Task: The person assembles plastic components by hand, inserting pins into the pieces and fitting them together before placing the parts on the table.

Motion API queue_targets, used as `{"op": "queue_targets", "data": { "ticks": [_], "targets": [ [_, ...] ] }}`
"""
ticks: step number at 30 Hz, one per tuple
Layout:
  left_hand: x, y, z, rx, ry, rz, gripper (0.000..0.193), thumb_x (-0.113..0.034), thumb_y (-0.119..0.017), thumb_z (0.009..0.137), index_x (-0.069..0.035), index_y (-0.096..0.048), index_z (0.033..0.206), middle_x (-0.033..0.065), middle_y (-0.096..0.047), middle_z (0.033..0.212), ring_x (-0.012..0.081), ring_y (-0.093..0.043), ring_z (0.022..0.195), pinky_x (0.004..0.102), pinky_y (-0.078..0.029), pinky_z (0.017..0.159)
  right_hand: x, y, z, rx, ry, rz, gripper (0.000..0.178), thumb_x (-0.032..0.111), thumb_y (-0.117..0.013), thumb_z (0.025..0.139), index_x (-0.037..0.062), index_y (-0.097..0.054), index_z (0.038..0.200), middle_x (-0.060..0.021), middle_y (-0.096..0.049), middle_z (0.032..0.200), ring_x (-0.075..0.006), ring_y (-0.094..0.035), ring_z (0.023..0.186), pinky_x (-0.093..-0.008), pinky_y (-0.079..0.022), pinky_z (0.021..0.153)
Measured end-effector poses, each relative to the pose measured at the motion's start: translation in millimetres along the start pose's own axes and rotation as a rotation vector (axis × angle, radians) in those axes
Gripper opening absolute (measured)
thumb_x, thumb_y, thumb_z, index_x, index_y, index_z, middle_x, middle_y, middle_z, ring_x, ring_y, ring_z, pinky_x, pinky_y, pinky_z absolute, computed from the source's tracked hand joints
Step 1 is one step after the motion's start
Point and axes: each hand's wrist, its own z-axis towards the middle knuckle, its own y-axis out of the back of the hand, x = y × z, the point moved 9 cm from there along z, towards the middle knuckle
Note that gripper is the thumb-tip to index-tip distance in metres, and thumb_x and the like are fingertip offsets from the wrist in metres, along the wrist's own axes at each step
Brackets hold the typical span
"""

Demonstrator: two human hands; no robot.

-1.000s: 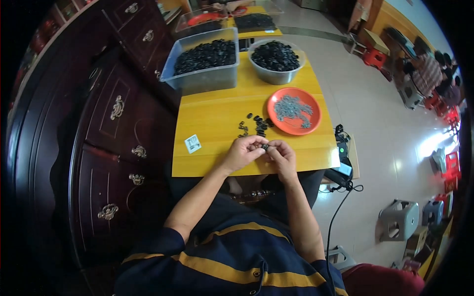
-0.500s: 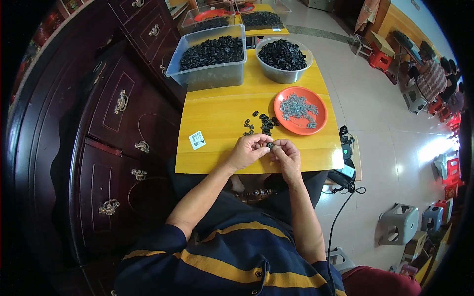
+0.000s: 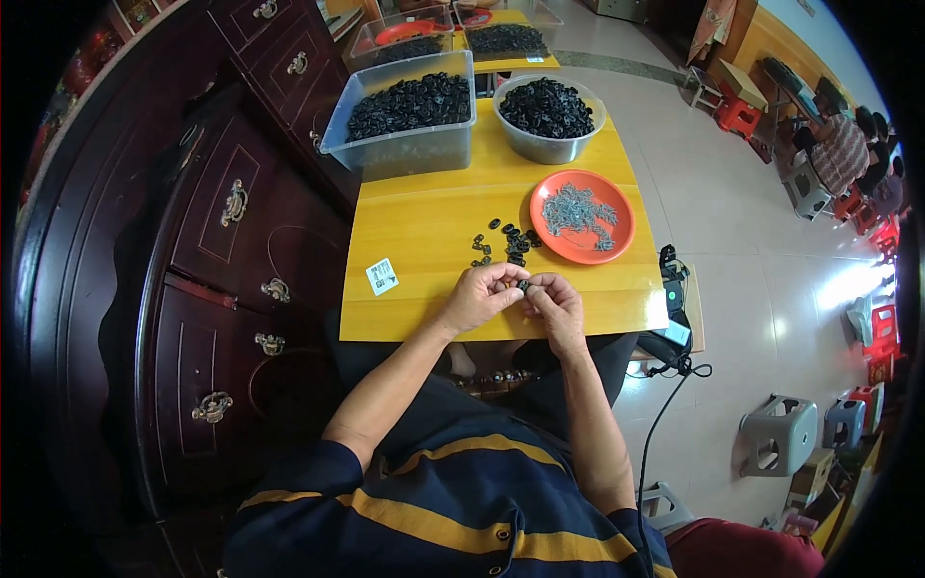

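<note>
Close to the front edge of the yellow table [image 3: 414,313], my left hand [image 3: 482,294] and my right hand [image 3: 556,306] meet, fingertips pinched together around a small black part [image 3: 523,285]. Its exact kind is too small to make out. Just beyond my fingers lie several loose black oval pieces [image 3: 517,245]. To their right, an orange-red plate [image 3: 624,241] holds a heap of small silvery metal pieces [image 3: 578,208]. Fingers partly cover the held part.
At the table's far side stand a clear bin [image 3: 414,149] and a round tub [image 3: 549,146], both heaped with black pieces. A white label [image 3: 383,276] lies at left. Dark wooden drawers [image 3: 217,241] rise on the left. Grey stools [image 3: 779,435] and a black cable [image 3: 665,424] are at right.
The view has shifted very slightly. Both hands stay pinched on the small black part, with only slight finger movement.
</note>
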Motion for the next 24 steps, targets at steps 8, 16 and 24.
{"op": "queue_targets", "data": {
  "ticks": [8, 16, 24],
  "targets": [
    [-2.7, 4.7, 2.4, 0.023, 0.005, 0.075, 0.024, -0.001, -0.065, 0.091, 0.000, -0.067, 0.115, -0.0031, -0.066, 0.093, 0.0019, -0.058, 0.079, 0.0183, -0.049, 0.072, 3.7, -2.2, 0.7, 0.022, -0.085, 0.000, 0.012, 0.012, -0.065, 0.094, 0.0026, -0.064, 0.100, 0.0002, -0.065, 0.083, -0.0069, -0.059, 0.069, -0.0208, -0.049, 0.064],
    [-24.8, 2.1, 5.0, 0.078, -0.060, 0.149, 0.025, -0.003, -0.069, 0.084, -0.005, -0.071, 0.108, -0.0052, -0.057, 0.077, 0.0027, -0.051, 0.066, 0.0196, -0.045, 0.062, -4.0, -6.0, -5.7, 0.087, -0.285, 0.027, 0.016, 0.020, -0.065, 0.096, 0.0049, -0.066, 0.100, -0.0005, -0.068, 0.086, -0.0067, -0.061, 0.070, -0.0207, -0.051, 0.064],
    [-69.5, -13.7, -8.0, -0.074, -0.219, 0.662, 0.049, -0.010, -0.078, 0.074, -0.006, -0.062, 0.120, 0.0068, -0.063, 0.094, 0.0182, -0.060, 0.071, 0.0298, -0.053, 0.067, -5.9, -7.2, -11.6, -0.043, -0.260, 0.213, 0.011, 0.018, -0.061, 0.097, 0.0075, -0.064, 0.099, -0.0017, -0.069, 0.090, -0.0078, -0.064, 0.075, -0.0228, -0.053, 0.068]
  ]
}}
